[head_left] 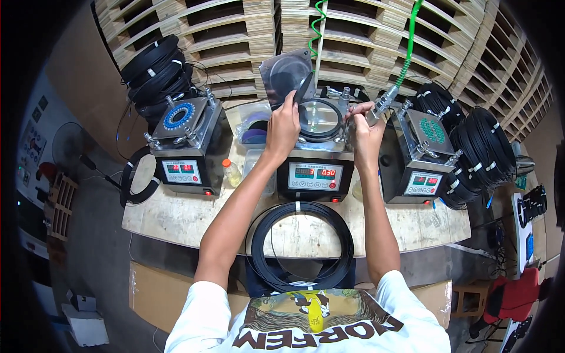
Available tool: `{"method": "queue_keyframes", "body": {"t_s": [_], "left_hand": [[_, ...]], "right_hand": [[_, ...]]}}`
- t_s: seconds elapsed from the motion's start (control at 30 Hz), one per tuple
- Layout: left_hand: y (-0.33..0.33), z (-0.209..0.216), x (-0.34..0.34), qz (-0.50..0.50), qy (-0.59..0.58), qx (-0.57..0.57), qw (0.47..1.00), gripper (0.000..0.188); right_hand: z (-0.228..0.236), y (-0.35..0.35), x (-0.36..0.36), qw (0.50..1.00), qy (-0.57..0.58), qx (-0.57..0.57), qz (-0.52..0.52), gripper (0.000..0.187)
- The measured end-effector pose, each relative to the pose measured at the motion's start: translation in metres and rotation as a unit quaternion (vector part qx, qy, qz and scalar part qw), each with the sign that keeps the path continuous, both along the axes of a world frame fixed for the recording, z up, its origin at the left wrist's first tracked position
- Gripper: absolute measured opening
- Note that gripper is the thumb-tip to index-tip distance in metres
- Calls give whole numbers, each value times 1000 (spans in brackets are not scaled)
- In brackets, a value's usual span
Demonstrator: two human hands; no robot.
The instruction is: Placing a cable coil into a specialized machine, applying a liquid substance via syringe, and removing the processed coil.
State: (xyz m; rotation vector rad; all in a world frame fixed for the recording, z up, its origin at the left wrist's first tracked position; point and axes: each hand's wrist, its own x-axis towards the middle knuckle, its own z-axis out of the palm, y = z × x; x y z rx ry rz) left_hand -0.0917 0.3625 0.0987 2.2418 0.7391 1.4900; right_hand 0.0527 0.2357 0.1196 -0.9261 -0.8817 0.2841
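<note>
My left hand (284, 126) pinches a thin dark disc (303, 88), tilted almost edge-on above the middle machine (312, 176). Behind it, a square metal plate (272, 73) with a round face stands tilted up. In my right hand (366, 135) is an air gun (384, 101), gripped at the machine's right side; the fingers hide most of its body. A green coiled hose (407, 59) runs up from its metal fitting. Between my hands, a black ring (321, 134) surrounds a shiny round surface on the machine top.
Similar machines flank it: one with a blue ring of parts (179, 116), one with green parts (432, 130). A small orange-capped bottle (232, 173) and plastic bags (253, 126) sit at left. A black cable coil (301, 247) lies at the table's front edge. Wooden pallets (365, 44) rise behind.
</note>
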Motion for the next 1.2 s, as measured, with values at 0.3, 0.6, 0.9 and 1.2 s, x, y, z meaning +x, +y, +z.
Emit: {"method": "queue_keyframes", "body": {"t_s": [0.3, 0.6, 0.9, 1.2], "left_hand": [[9, 10, -1, 4, -25, -38, 999, 32], [13, 1, 0, 10, -22, -28, 999, 33], [14, 39, -11, -89, 115, -61, 988, 32], [41, 58, -9, -217, 501, 11, 838, 48]], "right_hand": [[16, -12, -33, 993, 71, -26, 89, 8], [55, 14, -41, 981, 92, 142, 93, 8], [21, -2, 37, 999, 29, 4, 25, 10], [31, -27, 57, 996, 5, -29, 87, 16]]}}
